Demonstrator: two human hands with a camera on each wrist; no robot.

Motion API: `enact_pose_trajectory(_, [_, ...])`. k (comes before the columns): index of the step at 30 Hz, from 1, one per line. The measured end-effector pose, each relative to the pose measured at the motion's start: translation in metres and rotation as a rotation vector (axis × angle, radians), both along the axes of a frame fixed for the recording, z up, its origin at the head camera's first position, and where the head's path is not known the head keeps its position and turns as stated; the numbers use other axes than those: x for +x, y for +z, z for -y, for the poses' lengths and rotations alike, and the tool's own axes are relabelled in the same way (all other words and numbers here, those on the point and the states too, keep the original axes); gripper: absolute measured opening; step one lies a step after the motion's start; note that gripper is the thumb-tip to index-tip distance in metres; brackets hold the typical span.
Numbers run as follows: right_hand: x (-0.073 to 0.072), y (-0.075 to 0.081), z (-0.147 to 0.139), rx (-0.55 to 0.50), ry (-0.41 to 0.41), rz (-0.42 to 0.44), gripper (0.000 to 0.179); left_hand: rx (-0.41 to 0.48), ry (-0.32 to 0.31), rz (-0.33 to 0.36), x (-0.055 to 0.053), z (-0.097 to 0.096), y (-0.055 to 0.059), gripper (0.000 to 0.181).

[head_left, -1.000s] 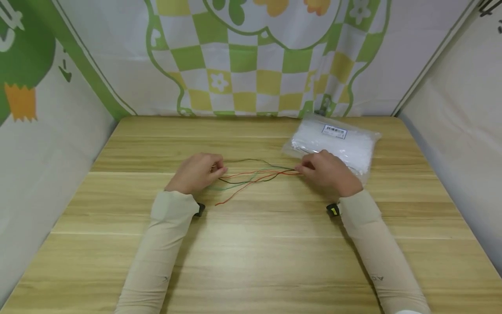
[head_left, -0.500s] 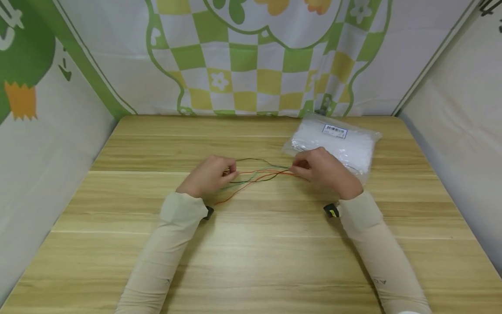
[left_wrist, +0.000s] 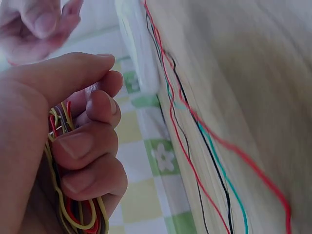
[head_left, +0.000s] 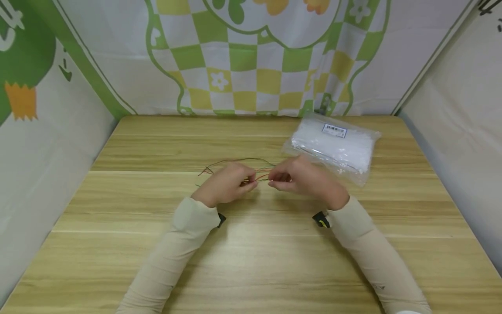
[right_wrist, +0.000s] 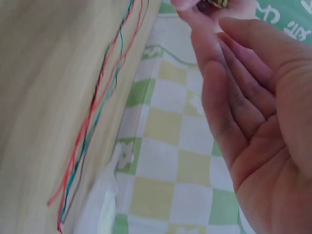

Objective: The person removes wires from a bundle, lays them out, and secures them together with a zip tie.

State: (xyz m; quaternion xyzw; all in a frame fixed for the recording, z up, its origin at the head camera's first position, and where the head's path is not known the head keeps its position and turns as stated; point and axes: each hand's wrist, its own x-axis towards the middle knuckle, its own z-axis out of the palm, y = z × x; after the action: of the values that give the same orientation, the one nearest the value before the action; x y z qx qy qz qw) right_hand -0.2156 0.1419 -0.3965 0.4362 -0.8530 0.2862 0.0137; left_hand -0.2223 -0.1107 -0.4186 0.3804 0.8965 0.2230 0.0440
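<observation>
My left hand (head_left: 227,183) is curled round a bundle of thin wires (left_wrist: 100,212) in yellow, red and dark colours, looped inside the palm in the left wrist view. Its thumb tip lies against the index fingertip. Facing it from the right, my right hand (head_left: 307,179) has its thumb and fingers apart, and no object shows between them in the right wrist view (right_wrist: 243,92). Below the hands, several loose wires (left_wrist: 225,171), red, black and teal, stretch across the wooden table. Part of them is hidden behind the hands in the head view.
A clear plastic bag (head_left: 333,146) of white contents, with a barcode label (head_left: 334,130), lies at the back right, just behind my right hand. The wooden table (head_left: 251,261) ends at a green-and-yellow checked cloth (head_left: 256,80); cloth walls rise on both sides.
My left hand has moved right and slightly nearer with the bundle. My right hand has come left, away from the bag, so the hands are much closer together. Left wire ends now show.
</observation>
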Motion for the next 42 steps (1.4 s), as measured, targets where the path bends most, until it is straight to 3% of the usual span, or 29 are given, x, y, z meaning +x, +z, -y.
enact_pose_trajectory(11, [0.007, -0.01, 0.014, -0.079, 0.073, -0.029, 0.007, 0.025, -0.063, -0.02, 0.011, -0.015, -0.003, 0.011])
enact_pose_trajectory(21, [0.008, -0.015, 0.017, -0.079, 0.077, -0.044, 0.007, -0.019, -0.078, -0.046, 0.014, -0.021, -0.007, 0.019])
enact_pose_trajectory(32, [-0.006, -0.015, -0.001, -0.101, -0.039, -0.025, 0.011, 0.006, -0.076, 0.006, 0.009, -0.012, -0.003, 0.028])
enact_pose_trajectory(37, [-0.007, -0.017, -0.003, -0.027, -0.047, -0.094, 0.006, -0.022, -0.072, 0.019, 0.009, -0.011, -0.004, 0.024])
enact_pose_trajectory(42, [-0.004, -0.017, 0.004, 0.039, 0.0, -0.171, 0.008, -0.044, -0.087, -0.002, 0.01, -0.015, -0.007, 0.016])
